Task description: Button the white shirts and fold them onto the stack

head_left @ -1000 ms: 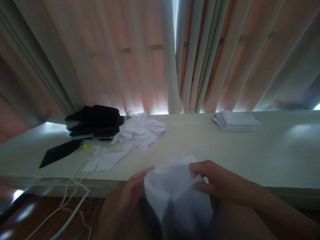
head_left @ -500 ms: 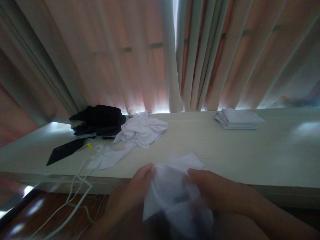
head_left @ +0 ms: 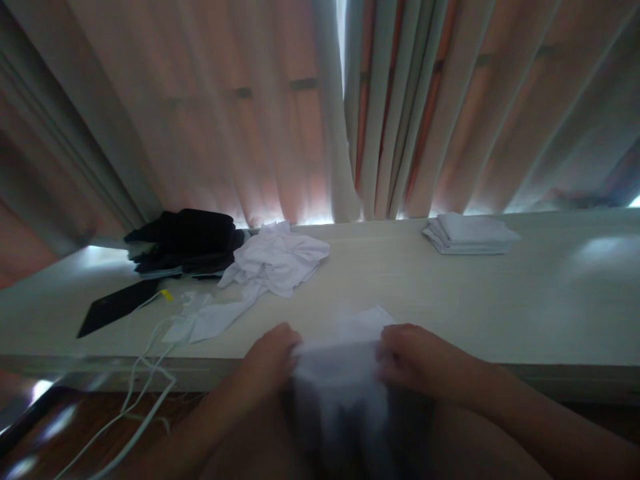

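Observation:
A white cloth (head_left: 340,363) is stretched between my two hands at the table's front edge. Its lower part hangs down over my lap and is smeared by motion; whether it is a garment I cannot tell. My left hand (head_left: 277,350) is closed on the cloth's upper left edge. On the upper right edge, my right hand (head_left: 407,350) grips it with the fingers curled in. A corner of the cloth sticks up beyond the hands, over the tabletop.
On the white table (head_left: 475,307) lie a crumpled white cloth (head_left: 283,257), a stack of dark folded clothes (head_left: 187,240), a flat black object (head_left: 117,307) and folded white cloths (head_left: 470,233). White cables (head_left: 145,400) hang off the front left. Curtains (head_left: 240,120) close the back.
Both hands have pulled the cloth's upper edge straighter between them, and its lower part now hangs down. The view has shifted slightly.

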Action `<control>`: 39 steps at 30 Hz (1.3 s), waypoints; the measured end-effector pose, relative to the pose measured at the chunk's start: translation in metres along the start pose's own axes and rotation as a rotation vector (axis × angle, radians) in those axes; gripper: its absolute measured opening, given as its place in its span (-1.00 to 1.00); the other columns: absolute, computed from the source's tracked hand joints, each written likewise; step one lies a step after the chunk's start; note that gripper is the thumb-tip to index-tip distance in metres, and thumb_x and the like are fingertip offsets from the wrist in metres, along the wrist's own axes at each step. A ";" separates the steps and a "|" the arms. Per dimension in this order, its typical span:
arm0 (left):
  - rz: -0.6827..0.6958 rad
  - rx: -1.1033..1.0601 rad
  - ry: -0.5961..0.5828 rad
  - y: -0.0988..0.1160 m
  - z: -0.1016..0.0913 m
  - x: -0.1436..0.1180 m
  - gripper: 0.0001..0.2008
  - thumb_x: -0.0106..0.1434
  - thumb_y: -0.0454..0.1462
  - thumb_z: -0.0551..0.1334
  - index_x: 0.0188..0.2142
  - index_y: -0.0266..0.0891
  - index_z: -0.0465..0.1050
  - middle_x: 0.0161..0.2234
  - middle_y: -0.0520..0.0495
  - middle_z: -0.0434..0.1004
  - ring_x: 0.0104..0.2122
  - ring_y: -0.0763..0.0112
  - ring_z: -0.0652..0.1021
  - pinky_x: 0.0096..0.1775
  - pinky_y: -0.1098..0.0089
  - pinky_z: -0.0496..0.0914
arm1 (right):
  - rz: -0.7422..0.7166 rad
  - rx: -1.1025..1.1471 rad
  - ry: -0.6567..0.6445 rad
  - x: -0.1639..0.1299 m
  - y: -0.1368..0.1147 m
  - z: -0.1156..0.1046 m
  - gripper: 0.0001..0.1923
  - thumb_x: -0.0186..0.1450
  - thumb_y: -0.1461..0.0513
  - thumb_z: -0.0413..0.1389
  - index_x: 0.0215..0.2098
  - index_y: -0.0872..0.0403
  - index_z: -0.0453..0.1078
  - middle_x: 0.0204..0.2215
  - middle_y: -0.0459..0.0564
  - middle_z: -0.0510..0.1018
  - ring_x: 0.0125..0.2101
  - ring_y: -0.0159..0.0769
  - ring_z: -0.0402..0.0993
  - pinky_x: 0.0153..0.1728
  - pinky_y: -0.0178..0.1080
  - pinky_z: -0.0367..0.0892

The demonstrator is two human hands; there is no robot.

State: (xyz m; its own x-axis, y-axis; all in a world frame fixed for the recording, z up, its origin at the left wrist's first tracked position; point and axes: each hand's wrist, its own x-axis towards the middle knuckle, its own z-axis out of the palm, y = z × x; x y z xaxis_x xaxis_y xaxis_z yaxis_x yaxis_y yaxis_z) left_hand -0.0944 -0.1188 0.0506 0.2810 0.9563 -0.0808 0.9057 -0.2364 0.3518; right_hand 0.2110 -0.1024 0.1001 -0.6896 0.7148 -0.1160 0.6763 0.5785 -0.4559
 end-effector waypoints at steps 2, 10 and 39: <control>-0.032 -0.013 -0.007 -0.006 -0.001 0.001 -0.85 0.18 -0.34 0.14 -0.34 -0.23 0.49 -0.29 -0.11 0.48 -0.27 0.26 0.48 -0.23 0.33 0.29 | -0.069 -0.082 -0.015 -0.001 -0.003 0.000 -0.74 0.30 0.10 0.17 -0.43 0.10 0.49 -0.40 0.05 0.55 -0.36 -0.21 0.45 -0.25 -0.19 0.32; 0.004 -0.282 0.109 -0.001 -0.031 -0.006 -0.84 0.11 -0.35 0.13 -0.40 -0.22 0.50 -0.35 -0.04 0.52 -0.31 0.30 0.48 -0.24 0.37 0.30 | -0.323 -0.271 0.132 0.002 0.001 0.010 -0.91 0.27 0.33 0.12 -0.39 0.06 0.41 -0.36 -0.02 0.47 -0.25 -0.20 0.40 0.27 0.13 -0.05; 0.130 -0.950 -0.016 0.041 -0.056 0.002 -0.46 0.15 -0.02 0.31 0.06 -0.23 0.47 -0.13 -0.18 0.62 -0.17 0.12 0.58 -0.17 0.26 0.46 | 0.106 1.375 0.551 0.012 0.019 0.015 -0.68 0.31 0.09 0.16 -0.01 -0.03 0.30 -0.33 -0.10 0.44 -0.43 -0.36 0.33 -0.42 -0.33 0.24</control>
State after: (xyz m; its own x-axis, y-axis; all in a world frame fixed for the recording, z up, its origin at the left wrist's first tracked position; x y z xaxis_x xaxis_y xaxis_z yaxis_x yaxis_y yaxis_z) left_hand -0.0744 -0.1169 0.1173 0.3716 0.9284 0.0022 0.2334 -0.0957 0.9677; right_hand 0.2112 -0.0885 0.0773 -0.2586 0.9660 -0.0038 -0.2697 -0.0760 -0.9599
